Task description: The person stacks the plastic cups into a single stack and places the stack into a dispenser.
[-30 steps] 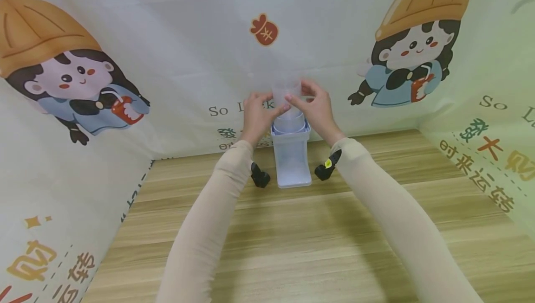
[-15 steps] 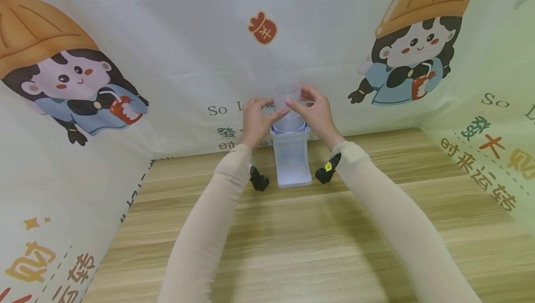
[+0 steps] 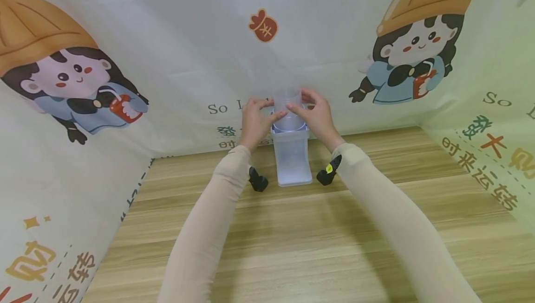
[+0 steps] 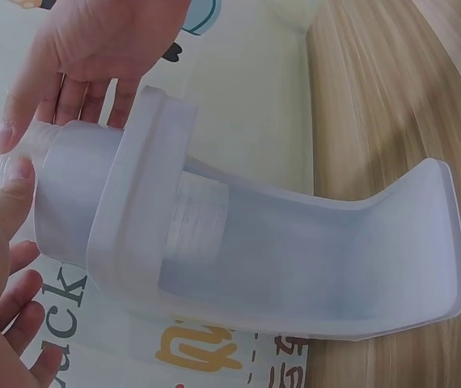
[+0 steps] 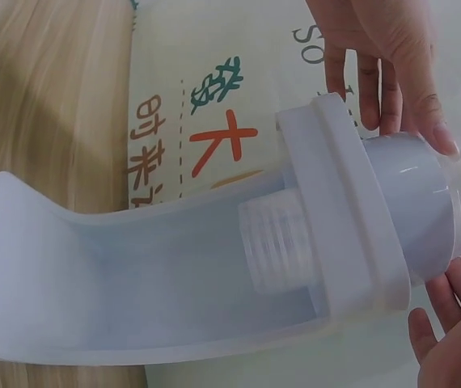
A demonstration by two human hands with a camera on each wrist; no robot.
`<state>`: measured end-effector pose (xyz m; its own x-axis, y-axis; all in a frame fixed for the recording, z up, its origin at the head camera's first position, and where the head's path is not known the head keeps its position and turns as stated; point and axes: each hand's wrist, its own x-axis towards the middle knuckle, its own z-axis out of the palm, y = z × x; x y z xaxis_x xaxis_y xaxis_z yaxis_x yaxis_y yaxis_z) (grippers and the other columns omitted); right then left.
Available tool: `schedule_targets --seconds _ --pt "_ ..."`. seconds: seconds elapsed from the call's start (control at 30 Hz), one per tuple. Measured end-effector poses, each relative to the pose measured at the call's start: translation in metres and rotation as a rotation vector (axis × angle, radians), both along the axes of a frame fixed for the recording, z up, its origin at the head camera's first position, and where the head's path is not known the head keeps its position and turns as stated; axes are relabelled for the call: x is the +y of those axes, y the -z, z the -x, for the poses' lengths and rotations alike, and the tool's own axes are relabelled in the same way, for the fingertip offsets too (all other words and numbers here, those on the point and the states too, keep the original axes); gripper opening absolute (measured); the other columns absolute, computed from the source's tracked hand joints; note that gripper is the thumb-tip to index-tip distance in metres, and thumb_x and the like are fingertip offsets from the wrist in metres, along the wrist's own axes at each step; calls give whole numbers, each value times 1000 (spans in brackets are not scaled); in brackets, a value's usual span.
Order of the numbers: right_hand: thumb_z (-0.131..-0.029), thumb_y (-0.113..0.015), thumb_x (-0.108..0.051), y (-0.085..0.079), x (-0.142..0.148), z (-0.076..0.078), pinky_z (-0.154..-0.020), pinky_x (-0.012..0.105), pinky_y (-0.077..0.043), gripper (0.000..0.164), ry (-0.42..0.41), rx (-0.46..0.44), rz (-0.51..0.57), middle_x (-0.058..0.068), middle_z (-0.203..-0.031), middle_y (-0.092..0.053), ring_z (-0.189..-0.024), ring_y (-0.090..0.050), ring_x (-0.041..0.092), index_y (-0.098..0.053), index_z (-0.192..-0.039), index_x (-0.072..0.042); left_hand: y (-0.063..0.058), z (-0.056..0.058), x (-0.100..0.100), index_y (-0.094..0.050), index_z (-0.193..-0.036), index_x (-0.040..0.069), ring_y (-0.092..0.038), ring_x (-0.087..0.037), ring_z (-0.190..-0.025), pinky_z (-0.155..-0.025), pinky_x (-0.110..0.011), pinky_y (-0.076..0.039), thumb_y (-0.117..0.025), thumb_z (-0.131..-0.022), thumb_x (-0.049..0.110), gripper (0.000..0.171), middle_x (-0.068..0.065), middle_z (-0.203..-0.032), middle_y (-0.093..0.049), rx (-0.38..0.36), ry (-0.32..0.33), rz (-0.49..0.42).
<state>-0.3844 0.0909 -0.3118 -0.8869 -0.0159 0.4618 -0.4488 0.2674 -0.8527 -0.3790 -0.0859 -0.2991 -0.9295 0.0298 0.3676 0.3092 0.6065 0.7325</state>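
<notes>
A stack of clear plastic cups (image 3: 287, 97) stands in the round collar of a pale cup dispenser (image 3: 293, 161) by the back wall. Its lower end shows below the collar as a ribbed clear cup (image 5: 277, 242). My left hand (image 3: 258, 119) holds the stack from the left, thumb in front and fingers behind. On the other side my right hand (image 3: 316, 113) grips it, with the thumb across the front. In the left wrist view, both thumbs lie on the cups just above the collar (image 4: 73, 194). Some fingertips are hidden behind the stack.
The dispenser stands on a wood-grain tabletop (image 3: 301, 242). Close behind it hangs a white printed cloth (image 3: 200, 52), which also covers both sides. Black wrist cameras, such as the right one (image 3: 326, 176), flank the dispenser's foot.
Both hands have come down slightly along with the cups, and the top of the stack is lower, nearer the dispenser. The dispenser stays in place.
</notes>
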Motion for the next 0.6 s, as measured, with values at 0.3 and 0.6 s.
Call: schedule_targets --seconds 0.3,0.6 --pt "-91 -71 -31 6 1 1 -112 44 -41 59 -2 -3 -5 11 -141 -57 -128 -53 26 -51 -142 -10 3 0 -2 -64 -129 15 -37 -27 -137 -118 -50 -31 -76 -82 47 58 -9 -143 -50 -40 3 -29" --pt "-92 -70 -32 9 3 1 -112 44 -40 55 -22 -10 -4 11 -140 -58 -129 -53 26 -53 -139 -11 4 -2 -2 -63 -132 15 -37 -28 -140 -119 -51 -30 -75 -84 46 58 -9 -145 -49 -39 22 -49"
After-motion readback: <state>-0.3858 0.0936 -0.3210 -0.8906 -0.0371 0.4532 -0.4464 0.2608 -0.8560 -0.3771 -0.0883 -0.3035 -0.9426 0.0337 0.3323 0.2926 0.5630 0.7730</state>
